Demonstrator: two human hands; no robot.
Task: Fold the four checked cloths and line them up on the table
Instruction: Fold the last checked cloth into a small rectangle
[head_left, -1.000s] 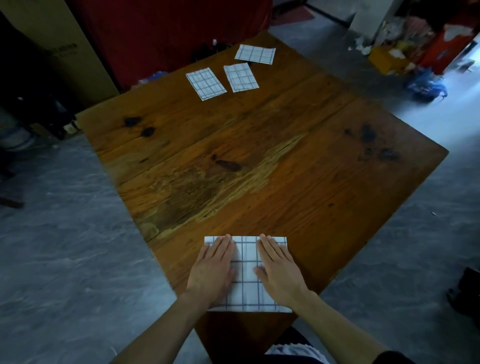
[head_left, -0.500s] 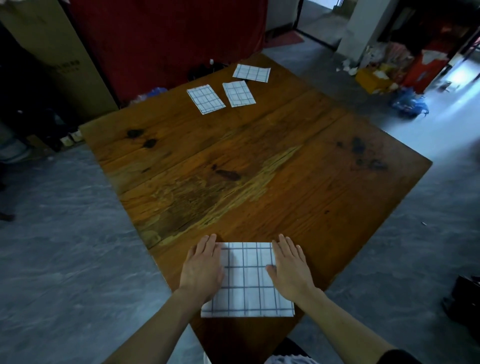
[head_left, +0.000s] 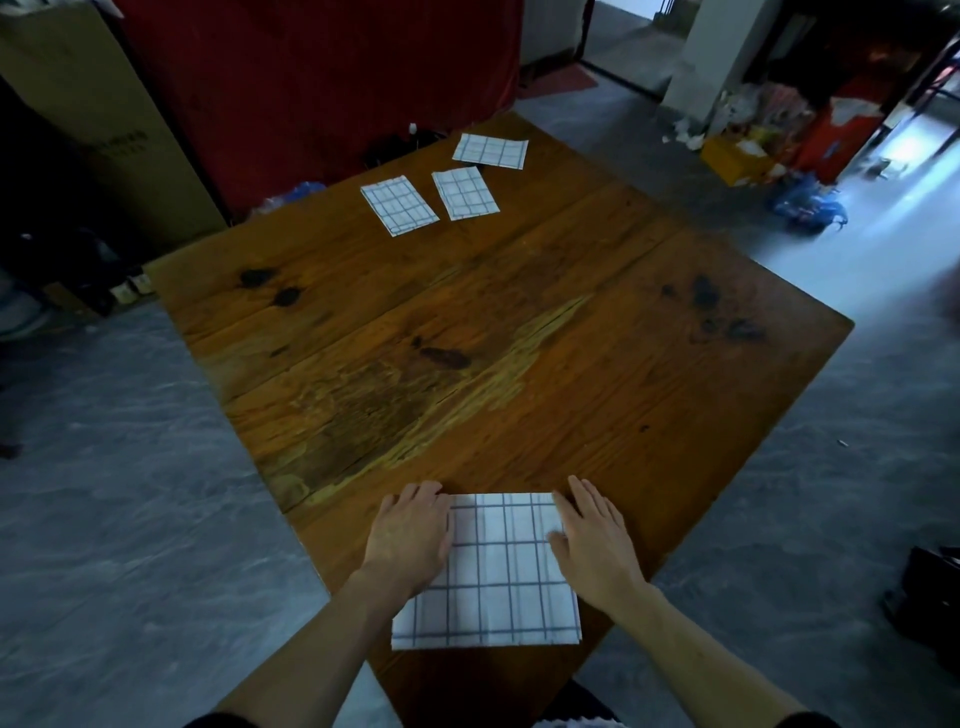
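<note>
Progress: three folded checked cloths are lying in the upper centre of the frame, on the far part of the wooden table (head_left: 649, 364). The left folded cloth (head_left: 399, 206) and the middle folded cloth (head_left: 465, 193) are sitting side by side, near each other but apart. The far folded cloth (head_left: 490, 150) is lying beyond them, turned at a different angle, so the three are not yet forming a straight line. These three appear finished as to folding.

The fourth checked cloth (head_left: 498, 577) is lying at the lower centre of the frame, on the near corner of the table, with its near edge reaching the table's edge. It is noticeably larger than the three far ones, which suggests at least one more fold is remaining. Afterwards it is probably needing to be carried to the others, and the row straightened.

Hand state: the left hand (head_left: 410, 535) is resting flat on the cloth's left edge, fingers straight and gripping nothing. The right hand (head_left: 595, 538) is lying flat along the right edge in the same way, fingers extended.

Appearance of the cloth: it is white with a thin dark grid, lying flat and smooth, with square corners. Stacked layers are showing at the near right corner.
</note>
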